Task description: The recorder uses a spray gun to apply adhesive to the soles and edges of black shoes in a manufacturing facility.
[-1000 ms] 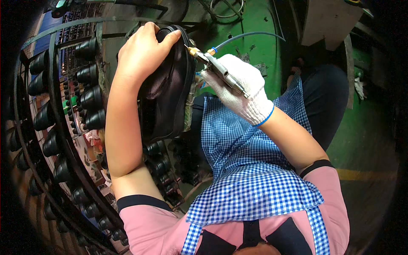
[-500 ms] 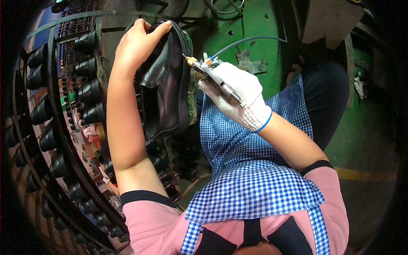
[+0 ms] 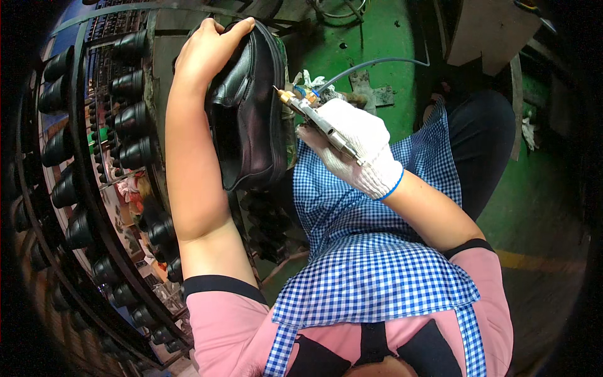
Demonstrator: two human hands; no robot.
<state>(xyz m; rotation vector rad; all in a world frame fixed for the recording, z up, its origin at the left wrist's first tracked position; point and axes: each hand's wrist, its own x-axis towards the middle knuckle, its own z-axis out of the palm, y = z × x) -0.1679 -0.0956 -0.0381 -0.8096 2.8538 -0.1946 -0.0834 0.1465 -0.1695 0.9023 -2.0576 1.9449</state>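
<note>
A black leather shoe [image 3: 259,119] is tilted on its side, its sole edge toward the right and its opening toward the left. My bare left hand [image 3: 210,50] is closed on the toe end, with the thumb over the upper's edge; the fingertips are partly hidden behind it. My right hand [image 3: 355,138], in a white knitted glove, grips a small metal spray gun [image 3: 320,120] with a brass nozzle. That nozzle's tip points at the shoe's sole edge, very close to it. A grey-blue hose [image 3: 370,61] runs from the gun toward the upper right.
On the left stands a dark metal rack [image 3: 78,138] with several rows of black shoes [image 3: 132,119]. A grey metal foot [image 3: 375,94] rests on the green floor [image 3: 402,38]. Wooden panels [image 3: 493,34] stand at upper right. My checked apron [image 3: 370,264] covers my lap.
The shoe and my left hand have shifted slightly up and to the right. My gloved right hand and the spray gun have moved slightly down and right.
</note>
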